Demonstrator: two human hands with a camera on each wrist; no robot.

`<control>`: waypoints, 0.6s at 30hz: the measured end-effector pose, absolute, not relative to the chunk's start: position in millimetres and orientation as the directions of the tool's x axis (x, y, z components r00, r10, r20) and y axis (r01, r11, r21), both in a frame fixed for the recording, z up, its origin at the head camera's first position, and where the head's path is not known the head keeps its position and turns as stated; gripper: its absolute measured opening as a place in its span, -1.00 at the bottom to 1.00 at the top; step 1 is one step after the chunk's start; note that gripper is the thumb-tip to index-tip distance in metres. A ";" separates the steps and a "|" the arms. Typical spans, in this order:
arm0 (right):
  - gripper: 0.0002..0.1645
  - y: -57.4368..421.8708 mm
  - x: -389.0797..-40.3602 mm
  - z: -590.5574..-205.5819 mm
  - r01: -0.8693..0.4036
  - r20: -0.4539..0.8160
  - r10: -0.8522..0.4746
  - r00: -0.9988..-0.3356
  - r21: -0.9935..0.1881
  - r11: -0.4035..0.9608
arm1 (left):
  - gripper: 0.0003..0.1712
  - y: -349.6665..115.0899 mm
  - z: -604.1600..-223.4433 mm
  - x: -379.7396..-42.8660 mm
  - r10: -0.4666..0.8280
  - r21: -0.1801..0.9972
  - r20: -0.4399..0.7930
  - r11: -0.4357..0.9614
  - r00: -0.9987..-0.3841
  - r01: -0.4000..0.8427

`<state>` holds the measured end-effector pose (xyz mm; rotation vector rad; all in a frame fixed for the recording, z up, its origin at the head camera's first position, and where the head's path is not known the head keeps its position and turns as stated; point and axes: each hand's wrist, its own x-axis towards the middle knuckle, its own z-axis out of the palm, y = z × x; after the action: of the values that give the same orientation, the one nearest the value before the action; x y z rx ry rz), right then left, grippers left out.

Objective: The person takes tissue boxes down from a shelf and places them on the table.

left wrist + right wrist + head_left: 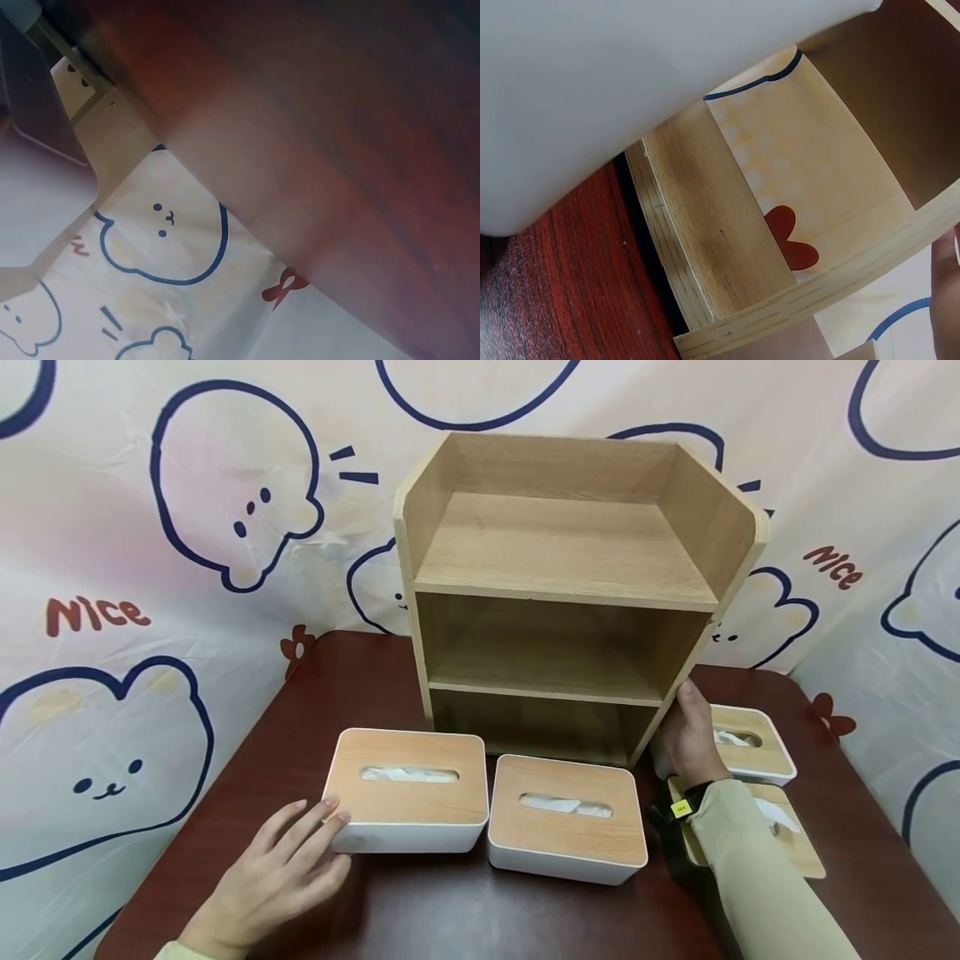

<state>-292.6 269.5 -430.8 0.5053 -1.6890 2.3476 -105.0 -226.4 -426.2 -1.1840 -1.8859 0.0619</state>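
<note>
My left hand (273, 868) rests its extended fingertips on the near left corner of a white tissue box (408, 839) with a wood-grain lid. My right hand (690, 735) touches the right side panel of a wooden three-tier shelf (562, 593); part of its fingers is hidden, and in the right wrist view fingers (946, 292) lie outside the panel. In front of the shelf, a second tissue box (566, 860) sits beside the first. Tissue shows in both lid slots. A white box side (45, 202) fills the left of the left wrist view.
Right of the shelf stand two more tissue boxes, one farther back (772, 743) and one nearer (806, 852), partly covered by my right forearm. Everything stands on a dark red-brown table (480, 918). A cloth printed with cartoon bears (112, 735) surrounds the table.
</note>
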 end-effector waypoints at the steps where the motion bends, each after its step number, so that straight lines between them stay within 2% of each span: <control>1: -0.37 269.3 -291.9 -431.4 -0.354 0.383 -0.034 -0.923 -0.880 -0.316 | -0.64 -226.6 -427.2 -104.6 0.750 -0.456 0.642 0.539 -0.157 0.709; 8: -0.39 266.9 -287.7 -435.1 -0.337 0.360 -0.030 -0.933 -0.898 -0.283 | -0.59 -230.8 -434.7 -100.4 0.781 -0.412 0.585 0.521 -0.221 0.748; 15: -0.38 269.7 -291.1 -432.1 -0.374 0.400 -0.035 -0.916 -0.882 -0.285 | -0.63 -230.8 -435.2 -109.5 0.782 -0.445 0.598 0.508 -0.178 0.738; 18: -0.39 270.1 -292.4 -430.1 -0.379 0.404 -0.030 -0.914 -0.878 -0.291 | -0.64 -230.8 -437.0 -112.3 0.787 -0.459 0.589 0.511 -0.182 0.726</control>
<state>-292.4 270.1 -430.1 0.5130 -1.7176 2.3026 -112.3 -230.8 -437.0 -1.2426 -1.9359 0.0944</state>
